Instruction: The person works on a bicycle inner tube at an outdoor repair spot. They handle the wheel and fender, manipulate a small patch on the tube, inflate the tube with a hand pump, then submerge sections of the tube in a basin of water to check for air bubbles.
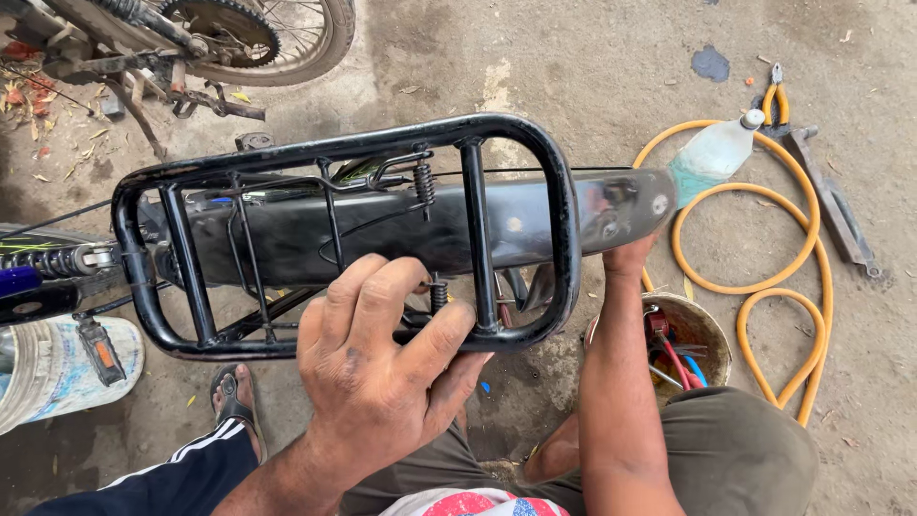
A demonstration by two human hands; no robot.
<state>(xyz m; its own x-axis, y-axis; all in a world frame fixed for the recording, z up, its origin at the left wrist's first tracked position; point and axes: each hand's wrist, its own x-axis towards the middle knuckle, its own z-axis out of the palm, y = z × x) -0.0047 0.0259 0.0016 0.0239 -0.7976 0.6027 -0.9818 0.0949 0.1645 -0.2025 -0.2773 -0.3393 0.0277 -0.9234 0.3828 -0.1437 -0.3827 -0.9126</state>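
Left hand (382, 368) curls its fingers (377, 291) around the black tubular steel carrier rack's (478, 129) near rail; right hand (626, 253), grip hidden, reaches under the black mudguard (535, 225) running lengthwise.

Bare forearms without sleeves; left hand (377, 368) smudged with dark grease across knuckles and fingers; right hand (626, 256) largely hidden; olive-brown shorts at the knees; hem of a red, white and blue patterned shirt

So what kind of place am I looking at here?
Likely an open-air bicycle repair spot: bare dirt ground, a bicycle's black rear carrier rack under the left hand, pliers and an orange hose lying loose.
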